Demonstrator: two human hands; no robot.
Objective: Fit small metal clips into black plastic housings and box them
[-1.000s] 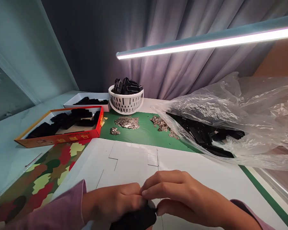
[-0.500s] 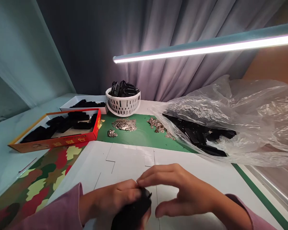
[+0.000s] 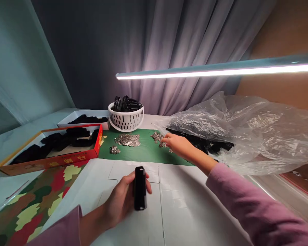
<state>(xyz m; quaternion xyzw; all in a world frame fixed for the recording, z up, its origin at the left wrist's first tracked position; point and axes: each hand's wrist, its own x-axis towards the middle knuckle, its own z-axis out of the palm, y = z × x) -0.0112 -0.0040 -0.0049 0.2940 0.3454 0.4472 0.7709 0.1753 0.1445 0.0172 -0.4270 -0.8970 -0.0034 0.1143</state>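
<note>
My left hand (image 3: 119, 201) grips a long black plastic part (image 3: 140, 188), holding it upright above the white work surface (image 3: 184, 205). My right hand (image 3: 178, 145) reaches forward to the right-hand pile of small shiny metal pieces (image 3: 157, 136). Its fingers are bent together at the pieces, and whatever lies between the fingertips is too small to make out. A larger heap of metal pieces (image 3: 128, 140) and a little cluster of metal pieces (image 3: 115, 149) lie left of it on the green mat (image 3: 141, 155).
A white basket (image 3: 125, 120) heaped with black parts stands at the back. Left of it are a white tray (image 3: 63, 121) and a red-edged box (image 3: 100, 141), both holding black parts. A clear plastic bag (image 3: 259, 126) with black parts spreads rightward. A lamp tube (image 3: 210, 72) hangs above.
My right hand has left the black part and moved forward to the right-hand metal pile. My left hand has turned the part upright and brought it forward. The view has shifted slightly.
</note>
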